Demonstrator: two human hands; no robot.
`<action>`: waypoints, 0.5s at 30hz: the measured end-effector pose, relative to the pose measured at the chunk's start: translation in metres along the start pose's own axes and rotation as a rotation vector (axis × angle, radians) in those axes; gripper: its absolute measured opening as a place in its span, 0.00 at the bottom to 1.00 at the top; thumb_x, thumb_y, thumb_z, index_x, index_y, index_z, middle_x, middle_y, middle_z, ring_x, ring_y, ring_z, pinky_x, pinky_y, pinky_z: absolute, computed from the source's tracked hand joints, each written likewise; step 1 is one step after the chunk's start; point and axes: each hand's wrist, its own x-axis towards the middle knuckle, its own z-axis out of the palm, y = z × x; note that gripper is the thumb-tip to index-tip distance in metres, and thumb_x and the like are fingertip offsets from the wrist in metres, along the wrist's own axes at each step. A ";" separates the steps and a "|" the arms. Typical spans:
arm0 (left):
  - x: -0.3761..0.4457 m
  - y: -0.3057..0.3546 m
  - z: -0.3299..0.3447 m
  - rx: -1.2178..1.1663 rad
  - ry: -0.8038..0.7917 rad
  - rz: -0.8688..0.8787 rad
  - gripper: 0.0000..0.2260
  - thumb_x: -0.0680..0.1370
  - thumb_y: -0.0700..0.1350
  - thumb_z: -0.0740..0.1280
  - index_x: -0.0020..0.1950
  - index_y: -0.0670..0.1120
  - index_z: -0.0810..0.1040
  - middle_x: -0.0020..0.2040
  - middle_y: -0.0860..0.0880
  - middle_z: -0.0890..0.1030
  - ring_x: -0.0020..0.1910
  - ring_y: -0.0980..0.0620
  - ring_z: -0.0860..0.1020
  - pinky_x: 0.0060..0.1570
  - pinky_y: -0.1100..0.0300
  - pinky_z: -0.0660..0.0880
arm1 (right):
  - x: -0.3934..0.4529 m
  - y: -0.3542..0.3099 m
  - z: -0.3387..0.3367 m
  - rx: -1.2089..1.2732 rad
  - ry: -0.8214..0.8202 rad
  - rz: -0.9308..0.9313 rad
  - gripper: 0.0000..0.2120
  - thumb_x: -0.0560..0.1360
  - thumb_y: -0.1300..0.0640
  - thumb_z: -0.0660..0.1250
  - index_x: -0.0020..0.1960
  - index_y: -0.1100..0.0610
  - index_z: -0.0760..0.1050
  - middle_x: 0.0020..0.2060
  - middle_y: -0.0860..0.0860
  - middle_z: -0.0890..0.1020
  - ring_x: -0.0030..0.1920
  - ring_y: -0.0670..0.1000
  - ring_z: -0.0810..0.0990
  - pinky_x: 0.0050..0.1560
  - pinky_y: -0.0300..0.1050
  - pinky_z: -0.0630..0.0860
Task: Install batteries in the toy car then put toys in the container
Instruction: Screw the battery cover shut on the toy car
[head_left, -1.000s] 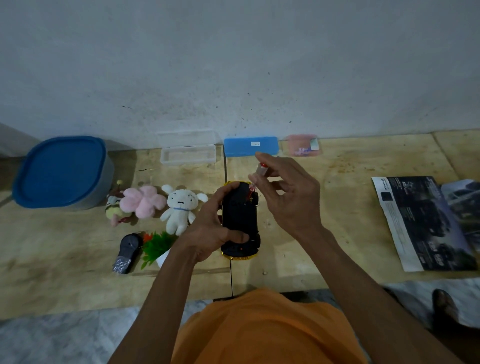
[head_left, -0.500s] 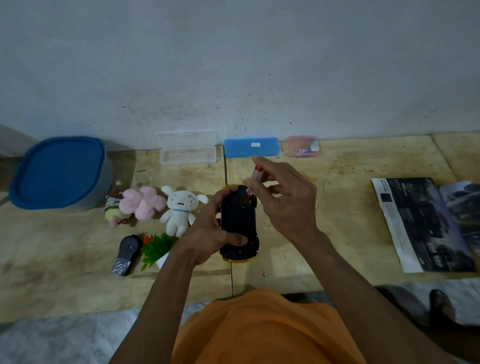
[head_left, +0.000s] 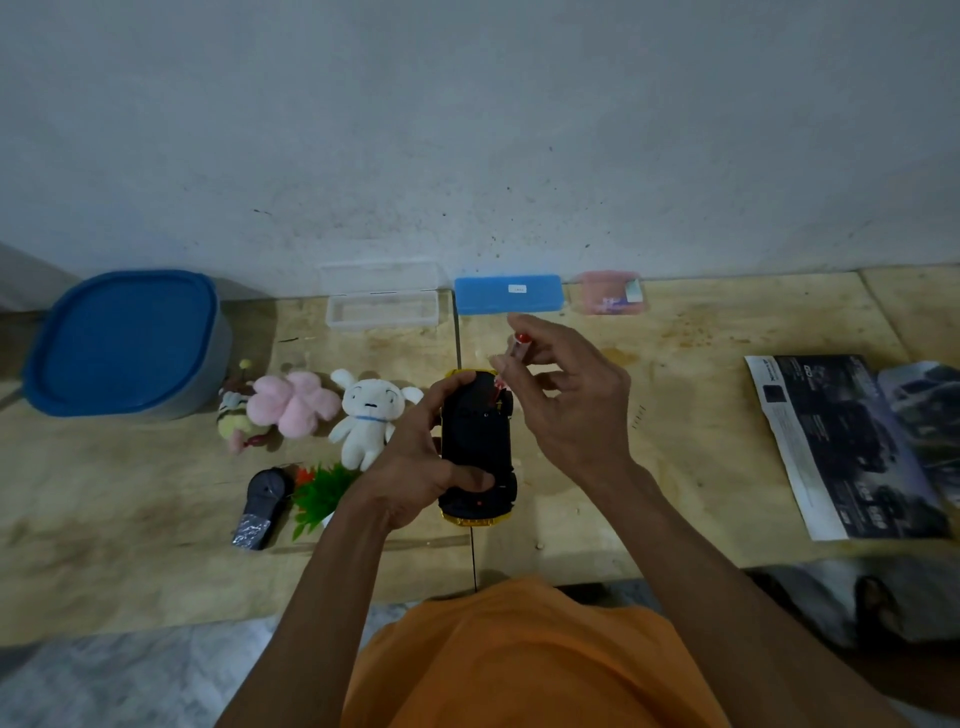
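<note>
The left hand grips the upturned toy car, its long axis running from the desk's near edge toward the far edge. The right hand pinches a red-tipped battery tilted above the car's far end.

The right hand has raised the battery slightly.

Dim, bluish cast, soft focus, edges bowed

Toy car: glossy black plastic underside. Plush toys: fuzzy cloth. Tabletop: matt, stained wood. Container: smooth plastic.
</note>
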 end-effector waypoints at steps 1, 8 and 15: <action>-0.001 -0.001 -0.002 -0.004 -0.004 -0.006 0.46 0.63 0.21 0.75 0.72 0.57 0.71 0.69 0.48 0.73 0.56 0.53 0.81 0.49 0.49 0.83 | 0.000 -0.001 0.001 -0.004 0.004 0.004 0.17 0.74 0.63 0.75 0.61 0.64 0.79 0.46 0.56 0.84 0.45 0.49 0.84 0.40 0.38 0.83; -0.007 -0.009 -0.010 0.007 -0.032 -0.029 0.46 0.63 0.22 0.76 0.72 0.57 0.71 0.68 0.48 0.73 0.62 0.44 0.78 0.54 0.43 0.82 | -0.017 -0.013 0.016 -0.006 0.006 0.074 0.18 0.77 0.65 0.70 0.66 0.62 0.76 0.53 0.55 0.84 0.49 0.46 0.84 0.45 0.35 0.81; -0.012 -0.019 -0.017 0.050 -0.045 -0.034 0.45 0.64 0.23 0.77 0.72 0.58 0.70 0.69 0.50 0.73 0.63 0.47 0.77 0.52 0.49 0.83 | -0.034 -0.019 0.024 0.066 0.039 0.312 0.23 0.80 0.63 0.67 0.73 0.57 0.68 0.52 0.52 0.85 0.55 0.44 0.84 0.51 0.42 0.82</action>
